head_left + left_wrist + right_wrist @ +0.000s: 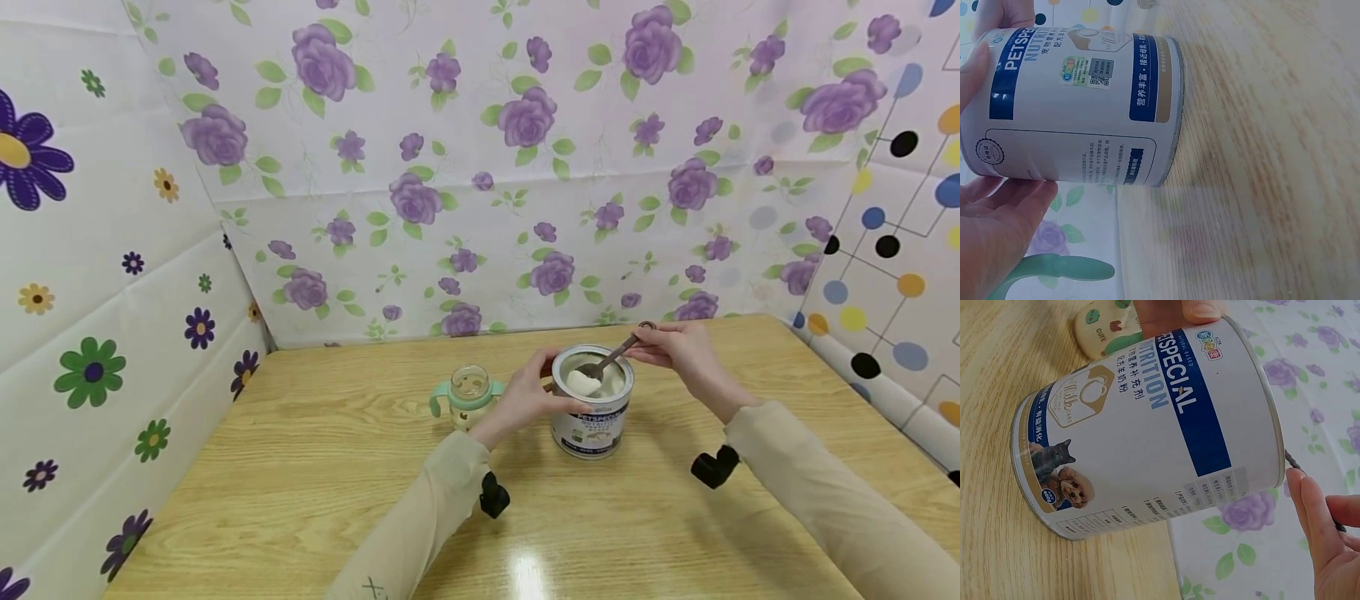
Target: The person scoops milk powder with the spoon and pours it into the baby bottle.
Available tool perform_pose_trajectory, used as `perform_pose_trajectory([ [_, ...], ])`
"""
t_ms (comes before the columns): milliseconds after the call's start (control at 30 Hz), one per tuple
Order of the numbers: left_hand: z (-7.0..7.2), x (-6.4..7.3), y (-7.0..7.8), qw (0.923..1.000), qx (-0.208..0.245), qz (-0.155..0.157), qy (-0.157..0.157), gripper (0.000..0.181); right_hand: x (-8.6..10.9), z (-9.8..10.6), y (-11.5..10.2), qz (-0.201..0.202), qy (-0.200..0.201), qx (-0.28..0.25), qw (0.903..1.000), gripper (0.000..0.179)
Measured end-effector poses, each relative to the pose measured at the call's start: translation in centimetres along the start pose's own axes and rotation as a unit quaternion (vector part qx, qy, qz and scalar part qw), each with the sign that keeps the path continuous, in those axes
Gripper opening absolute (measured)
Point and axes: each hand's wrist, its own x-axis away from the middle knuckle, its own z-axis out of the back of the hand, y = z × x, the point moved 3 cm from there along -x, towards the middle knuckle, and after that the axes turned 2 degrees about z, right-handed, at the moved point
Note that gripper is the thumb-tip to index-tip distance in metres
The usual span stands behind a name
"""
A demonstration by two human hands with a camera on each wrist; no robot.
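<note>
My left hand (525, 395) grips the side of a milk powder can (591, 427), fingers on the far side and thumb near the front rim. The can stands upright on the table, its top open. In the right wrist view its label shows a cat and a dog. My right hand (684, 357) pinches the handle end of a dark brown spoon (621, 348). The spoon slants down into the can's mouth, with a heap of white powder (583, 383) at its bowl. In the right wrist view the can hides most of the spoon.
A lidless baby bottle (469, 385) with mint-green handles stands just left of the can, partly behind my left hand. The wooden table (337, 467) meets a flowered cloth wall (420, 275) at the back. Patterned sheets hang on both sides.
</note>
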Motion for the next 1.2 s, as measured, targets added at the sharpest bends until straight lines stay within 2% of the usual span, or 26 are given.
perform_pose_trajectory([
  [167, 0.2, 0.7, 1.5, 0.9998, 0.017, 0.002, -0.008, 0.073, 0.0, 0.1, 0.0, -0.001, 0.005, -0.004, 1.0, 0.009],
  [267, 0.2, 1.1, 2.3, 0.9997, 0.02, 0.006, -0.011, 0.074, 0.0, 0.1, 0.1, 0.001, 0.016, -0.008, 0.9998, 0.021],
  [367, 0.1, 0.9, 1.8, 0.9998, 0.016, 0.012, -0.009, 0.073, 0.0, 0.2, 0.0, 0.003, 0.029, -0.011, 0.9995, 0.031],
  [500, 0.1, 0.4, 0.7, 0.9998, 0.006, 0.021, -0.005, 0.075, 0.0, 0.3, 0.0, 0.005, 0.035, -0.02, 0.9992, 0.023],
  [667, 0.1, 0.2, 0.6, 0.9996, -0.001, 0.028, -0.008, 0.081, -0.1, 0.3, -0.1, 0.01, 0.034, -0.025, 0.9991, 0.022],
  [767, 0.3, 0.2, 0.8, 0.9992, -0.013, 0.038, -0.008, 0.087, -0.1, 0.3, -0.1, 0.015, 0.037, -0.02, 0.999, 0.027],
  [867, 0.7, 0.2, 1.2, 0.9989, -0.024, 0.039, -0.007, 0.092, -0.1, 0.4, -0.2, 0.019, 0.039, -0.021, 0.9988, 0.023],
  [1200, 2.5, 0.6, 3.3, 0.9991, -0.039, 0.015, 0.003, 0.091, -0.2, 0.7, -0.5, 0.018, 0.046, -0.066, 0.9966, 0.013],
])
